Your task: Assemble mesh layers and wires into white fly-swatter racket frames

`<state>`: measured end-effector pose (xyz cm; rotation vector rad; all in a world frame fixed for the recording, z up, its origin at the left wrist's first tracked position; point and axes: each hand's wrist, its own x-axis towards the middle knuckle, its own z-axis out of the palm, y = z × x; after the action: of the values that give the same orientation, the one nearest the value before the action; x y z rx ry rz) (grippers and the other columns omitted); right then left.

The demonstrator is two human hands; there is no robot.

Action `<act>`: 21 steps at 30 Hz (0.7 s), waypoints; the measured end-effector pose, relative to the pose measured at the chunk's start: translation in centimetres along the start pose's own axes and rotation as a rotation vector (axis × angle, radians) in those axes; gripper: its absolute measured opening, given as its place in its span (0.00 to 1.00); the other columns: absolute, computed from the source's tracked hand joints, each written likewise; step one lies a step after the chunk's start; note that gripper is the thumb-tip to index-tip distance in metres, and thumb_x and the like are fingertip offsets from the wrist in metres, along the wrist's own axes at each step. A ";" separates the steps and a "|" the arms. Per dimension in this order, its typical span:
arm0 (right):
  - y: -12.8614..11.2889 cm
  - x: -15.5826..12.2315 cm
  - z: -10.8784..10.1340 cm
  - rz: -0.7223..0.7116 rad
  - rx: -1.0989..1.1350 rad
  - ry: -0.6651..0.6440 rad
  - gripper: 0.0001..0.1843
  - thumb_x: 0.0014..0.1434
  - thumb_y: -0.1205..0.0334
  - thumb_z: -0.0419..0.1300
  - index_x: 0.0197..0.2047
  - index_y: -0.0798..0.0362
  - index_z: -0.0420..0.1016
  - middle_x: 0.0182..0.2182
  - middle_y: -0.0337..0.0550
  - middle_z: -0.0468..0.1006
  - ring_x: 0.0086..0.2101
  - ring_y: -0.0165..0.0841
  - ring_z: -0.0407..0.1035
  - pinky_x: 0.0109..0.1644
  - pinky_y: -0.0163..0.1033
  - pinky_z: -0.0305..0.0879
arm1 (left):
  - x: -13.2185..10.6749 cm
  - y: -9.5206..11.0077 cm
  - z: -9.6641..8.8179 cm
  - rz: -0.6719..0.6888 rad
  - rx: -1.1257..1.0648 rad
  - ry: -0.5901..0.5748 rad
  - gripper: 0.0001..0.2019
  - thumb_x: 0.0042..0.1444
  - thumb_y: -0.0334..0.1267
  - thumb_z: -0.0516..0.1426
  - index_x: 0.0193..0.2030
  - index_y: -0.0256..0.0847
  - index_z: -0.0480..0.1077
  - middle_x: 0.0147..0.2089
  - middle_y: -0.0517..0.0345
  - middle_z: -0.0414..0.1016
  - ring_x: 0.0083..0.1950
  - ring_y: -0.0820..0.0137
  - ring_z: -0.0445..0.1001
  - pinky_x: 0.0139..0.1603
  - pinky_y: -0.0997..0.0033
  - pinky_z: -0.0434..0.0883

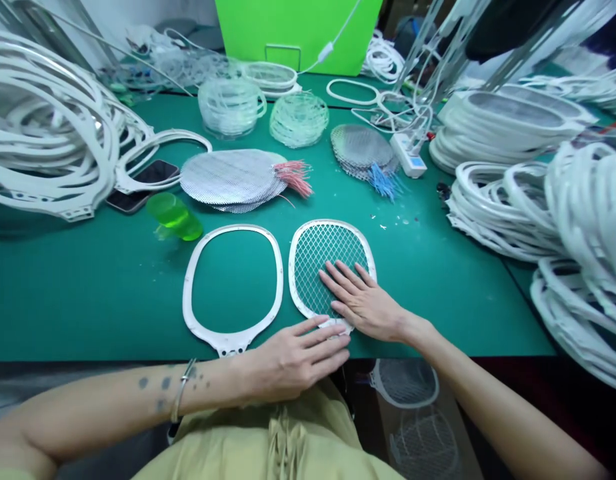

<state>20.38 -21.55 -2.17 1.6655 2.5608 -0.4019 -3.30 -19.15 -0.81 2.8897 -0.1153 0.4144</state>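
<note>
Two white racket-shaped frames lie side by side on the green table (pixel 88 293). The left one is an empty frame (pixel 233 287). The right one is a frame with a metal mesh (pixel 328 257) set in it. My right hand (pixel 363 300) lies flat on the mesh, fingers stretched out and pressing down. My left hand (pixel 293 357) reaches in from the left with its fingers extended; their tips touch the neck of the meshed frame at the table's near edge.
Stacks of white frames (pixel 513 127) pile up at right and left. Mesh sheets with pink wires (pixel 238 177) and blue wires (pixel 363 150) lie mid-table. A green bottle (pixel 175 217), a phone (pixel 143 183), a power strip (pixel 408 157) and a green bin (pixel 298 33) stand behind.
</note>
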 end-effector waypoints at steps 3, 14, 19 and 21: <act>0.3 0.1 -0.7 -0.022 0.080 -0.073 0.36 0.68 0.44 0.38 0.71 0.43 0.23 0.70 0.39 0.31 0.68 0.42 0.28 0.69 0.59 0.30 | -0.1 1.0 1.3 0.016 0.039 0.159 0.13 0.63 0.26 0.50 0.50 0.28 0.72 0.56 0.44 0.74 0.61 0.59 0.69 0.67 0.57 0.63; 0.7 0.1 -1.4 -0.047 0.229 -0.126 0.46 0.61 0.33 0.44 0.71 0.44 0.27 0.70 0.41 0.28 0.67 0.46 0.26 0.68 0.58 0.22 | 0.2 1.1 1.3 -0.067 -0.042 0.332 0.12 0.64 0.27 0.50 0.46 0.30 0.74 0.46 0.46 0.80 0.52 0.65 0.77 0.59 0.63 0.72; 0.6 0.2 -1.6 -0.046 0.226 -0.153 0.48 0.60 0.32 0.45 0.72 0.45 0.26 0.70 0.42 0.26 0.67 0.46 0.24 0.68 0.59 0.20 | 1.0 1.7 1.6 -0.070 0.025 0.372 0.11 0.64 0.27 0.51 0.42 0.32 0.75 0.42 0.49 0.81 0.48 0.65 0.79 0.54 0.65 0.74; 0.6 0.3 -1.6 -0.034 0.224 -0.157 0.48 0.60 0.32 0.45 0.71 0.45 0.26 0.70 0.42 0.26 0.67 0.45 0.23 0.68 0.59 0.20 | 1.6 2.1 2.0 -0.105 0.073 0.399 0.10 0.63 0.27 0.51 0.40 0.33 0.75 0.39 0.50 0.82 0.46 0.66 0.79 0.51 0.66 0.75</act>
<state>20.94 -20.69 -0.76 1.5831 2.5093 -0.8152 -1.43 -21.76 -1.80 2.7988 0.1179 0.9783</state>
